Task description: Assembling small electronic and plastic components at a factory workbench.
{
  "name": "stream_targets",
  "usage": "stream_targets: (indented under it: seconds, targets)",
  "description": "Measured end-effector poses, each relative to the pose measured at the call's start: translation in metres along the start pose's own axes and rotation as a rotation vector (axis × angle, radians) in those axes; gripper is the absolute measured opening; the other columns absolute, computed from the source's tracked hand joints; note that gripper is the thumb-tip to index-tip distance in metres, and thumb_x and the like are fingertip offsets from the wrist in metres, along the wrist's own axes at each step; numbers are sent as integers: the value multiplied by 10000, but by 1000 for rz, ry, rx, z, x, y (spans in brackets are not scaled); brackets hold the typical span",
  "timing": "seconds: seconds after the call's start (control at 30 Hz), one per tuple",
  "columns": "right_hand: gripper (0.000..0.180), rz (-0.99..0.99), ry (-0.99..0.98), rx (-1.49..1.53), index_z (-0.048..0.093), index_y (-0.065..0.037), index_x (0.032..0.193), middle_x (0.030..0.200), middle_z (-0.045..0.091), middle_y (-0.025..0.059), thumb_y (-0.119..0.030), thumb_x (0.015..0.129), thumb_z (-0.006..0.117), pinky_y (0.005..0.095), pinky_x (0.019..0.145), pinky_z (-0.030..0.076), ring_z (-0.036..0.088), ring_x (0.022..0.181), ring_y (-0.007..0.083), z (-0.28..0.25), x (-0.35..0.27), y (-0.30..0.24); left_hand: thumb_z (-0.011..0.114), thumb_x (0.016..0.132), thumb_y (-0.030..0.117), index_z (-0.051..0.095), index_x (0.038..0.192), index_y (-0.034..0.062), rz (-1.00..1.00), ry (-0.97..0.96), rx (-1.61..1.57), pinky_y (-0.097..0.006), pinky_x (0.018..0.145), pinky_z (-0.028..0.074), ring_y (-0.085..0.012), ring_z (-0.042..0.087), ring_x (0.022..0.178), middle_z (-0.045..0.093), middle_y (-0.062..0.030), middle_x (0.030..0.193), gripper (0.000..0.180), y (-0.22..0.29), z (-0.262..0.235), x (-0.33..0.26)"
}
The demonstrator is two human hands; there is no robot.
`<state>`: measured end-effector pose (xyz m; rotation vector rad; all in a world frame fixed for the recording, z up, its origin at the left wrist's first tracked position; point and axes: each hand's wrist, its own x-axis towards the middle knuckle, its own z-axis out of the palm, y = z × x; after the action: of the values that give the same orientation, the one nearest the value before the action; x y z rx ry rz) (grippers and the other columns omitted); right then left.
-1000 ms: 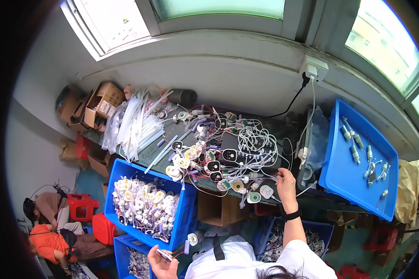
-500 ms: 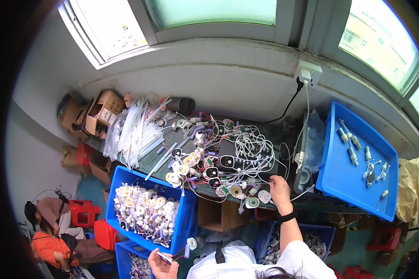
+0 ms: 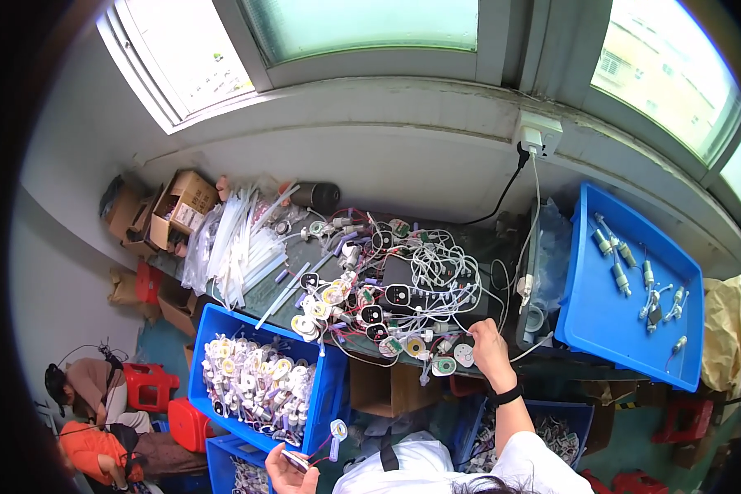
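Low in the view, my left hand [image 3: 286, 476] is closed around a small dark-and-white electronic part [image 3: 295, 461]. Thin red and dark wires lead from it to a round white piece [image 3: 338, 429] and a purple cylinder [image 3: 334, 449] dangling beside the hand. My right hand [image 3: 491, 356] reaches over the front edge of the workbench, with its fingers drawn together at a white cable [image 3: 461, 326]. What exactly lies between those fingertips is too small to make out. Just left of it lie a white oval part [image 3: 463, 355] and a tangle of white cables [image 3: 436, 263].
At my left a blue bin [image 3: 328, 387] is heaped with wired white parts. A shallow blue tray [image 3: 584, 329] with several pump-like pieces stands right. White plastic strips [image 3: 243, 235] and cardboard boxes [image 3: 191, 198] are far left. Two people [image 3: 99, 449] sit at lower left.
My right hand has shifted slightly left and down along the bench edge. The left hand has dropped a little, still holding the wired part. The whole view has tilted slightly.
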<state>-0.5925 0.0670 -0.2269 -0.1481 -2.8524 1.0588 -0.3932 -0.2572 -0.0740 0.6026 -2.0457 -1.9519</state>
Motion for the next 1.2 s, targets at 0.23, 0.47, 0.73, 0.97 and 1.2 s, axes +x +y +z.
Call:
stream_targets:
  seconds: [0.23,0.47,0.73,0.97,1.2]
  targets:
    - [167,8,-114,37,541,-29,847,823,584,140,-189,820,580,428,638,467,591,754,344,-20,-12,-31,617,755,-29,354,1274,16,22,-14,17,-286,834,406,-172,489,970,493,-94,1098,583,-3,1,2]
    - [524,-155,-167,-31,425,4,1196,1011,559,171,-193,761,642,408,656,496,594,826,341,15,-50,-57,589,756,-78,336,1288,21,34,-42,-21,-280,804,425,-171,491,982,490,-94,1110,597,-16,-3,3]
    - [560,-150,-188,17,401,-35,1229,1038,506,156,-187,752,652,409,633,499,596,790,340,31,-62,-65,569,750,-96,352,1281,32,21,-38,28,-277,796,427,-169,503,972,501,-88,1091,588,-13,2,0]
    - [291,-137,-174,-70,547,-52,1008,902,572,120,-203,773,628,423,621,486,593,776,322,18,-46,-46,604,733,-81,363,1265,19,50,-15,-17,-265,780,423,-161,501,915,508,-80,1031,592,-11,6,-1]
    - [231,-32,-285,-142,612,-55,916,870,613,120,-210,750,649,410,668,490,611,786,316,7,-35,-35,605,730,-98,359,1274,25,27,-20,-20,-259,779,412,-135,489,884,507,-62,1003,610,-6,10,3]
